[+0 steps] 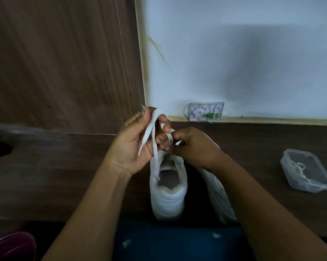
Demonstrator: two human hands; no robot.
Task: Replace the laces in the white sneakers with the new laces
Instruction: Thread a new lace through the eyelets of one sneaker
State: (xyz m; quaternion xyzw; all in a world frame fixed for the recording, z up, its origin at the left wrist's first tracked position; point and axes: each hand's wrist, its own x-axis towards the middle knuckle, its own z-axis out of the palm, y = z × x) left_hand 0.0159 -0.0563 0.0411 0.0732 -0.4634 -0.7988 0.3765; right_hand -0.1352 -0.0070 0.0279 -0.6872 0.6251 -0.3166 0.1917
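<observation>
Dark tabletop point(55, 166) carries a white sneaker point(168, 189); left hand point(134, 146) and right hand point(194, 146) both pinch its lace point(151, 132) (flat, white).

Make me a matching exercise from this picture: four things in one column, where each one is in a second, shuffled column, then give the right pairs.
Things:
1. flat white lace
2. plastic box
3. second sneaker
4. wall socket

Places:
A. low on the white wall, just above the table's back edge
B. partly hidden under the right forearm
C. looped over the left hand's fingers, above the near sneaker
D. on the table at the far right, lid off, a thin lace inside

Pairs: 1-C, 2-D, 3-B, 4-A
</observation>
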